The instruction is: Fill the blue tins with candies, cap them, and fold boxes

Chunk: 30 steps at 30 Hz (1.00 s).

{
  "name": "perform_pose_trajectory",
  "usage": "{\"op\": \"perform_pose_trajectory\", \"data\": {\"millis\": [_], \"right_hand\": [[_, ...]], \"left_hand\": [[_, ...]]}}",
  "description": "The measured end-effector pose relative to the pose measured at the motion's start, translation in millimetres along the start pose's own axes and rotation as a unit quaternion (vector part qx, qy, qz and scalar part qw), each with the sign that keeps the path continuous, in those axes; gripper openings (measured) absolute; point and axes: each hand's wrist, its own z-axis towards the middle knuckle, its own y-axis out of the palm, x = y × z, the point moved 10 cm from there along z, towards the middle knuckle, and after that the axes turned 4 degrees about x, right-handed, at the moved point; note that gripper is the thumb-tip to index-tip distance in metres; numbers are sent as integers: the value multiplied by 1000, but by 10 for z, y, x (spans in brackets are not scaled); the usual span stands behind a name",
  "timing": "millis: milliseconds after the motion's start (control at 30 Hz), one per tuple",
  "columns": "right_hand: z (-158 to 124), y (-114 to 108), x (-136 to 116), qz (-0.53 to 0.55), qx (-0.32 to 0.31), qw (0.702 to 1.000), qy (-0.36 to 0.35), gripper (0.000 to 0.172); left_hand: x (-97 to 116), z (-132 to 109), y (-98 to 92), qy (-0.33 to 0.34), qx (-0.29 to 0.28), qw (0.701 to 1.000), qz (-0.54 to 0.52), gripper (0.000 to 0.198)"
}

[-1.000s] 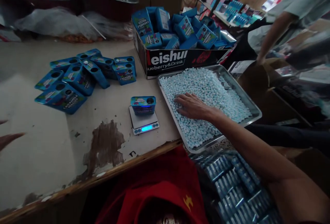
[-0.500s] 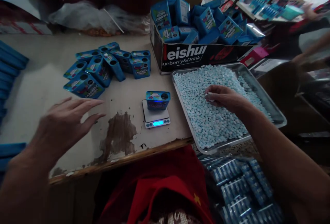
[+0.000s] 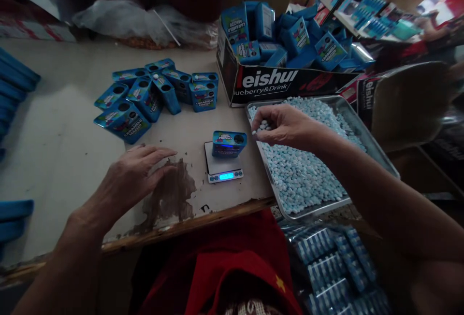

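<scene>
Head view: held several small candies (image 3: pixel 264 125) in the right hand (image 3: pixel 279 124), curled half closed over the left edge of the shallow metal tray (image 3: pixel 311 210). Had the blue Caramelo Macizo carton (image 3: pixel 228 147) just left of that hand, near but apart, standing on the digital scale (image 3: pixel 217 164). Held the left hand (image 3: pixel 128 175) loosely open and empty, palm down at the bench (image 3: pixel 65 136), well left of the carton; could not tell whether touching the surface.

Saw rounded, pebble-like candies, pale blue and white, spread thickly across the shiny rectangular tray. Noted glossy printed sides and a round dark spot on the carton's top. Saw smooth, off-white bench covering, worn through to rough brown patches by a raw wooden edge.
</scene>
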Motion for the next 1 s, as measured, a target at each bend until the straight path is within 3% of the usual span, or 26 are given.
{"op": "perform_pose_trajectory", "data": {"millis": [233, 467, 567, 633, 733, 800, 867, 933, 1000], "right_hand": [[78, 116, -415, -136, -1, 987, -87, 7], [82, 211, -450, -155, 3, 985, -74, 9], [125, 187, -302, -77, 12, 997, -31, 9], [167, 135, -131, 47, 21, 998, 29, 12], [232, 5, 72, 273, 67, 955, 97, 20], [296, -40, 98, 377, 78, 917, 102, 20], [399, 7, 59, 422, 53, 900, 94, 21], [561, 97, 22, 415, 31, 906, 81, 26], [799, 146, 15, 355, 47, 932, 56, 29]], "left_hand": [[-183, -94, 40, 13, -13, 1000, -3, 30], [-99, 8, 83, 18, -33, 999, -25, 25], [-18, 99, 27, -2, 3, 998, -68, 23], [91, 222, -29, -19, 52, 993, -109, 24], [428, 515, -28, 0, 101, 985, -137, 30], [698, 753, 90, 24, 78, 988, -129, 46], [889, 958, 272, 29, 17, 992, -118, 57], [964, 1066, 409, 24, -46, 991, -124, 50], [897, 1058, 407, 10, -74, 987, -140, 35]]}}
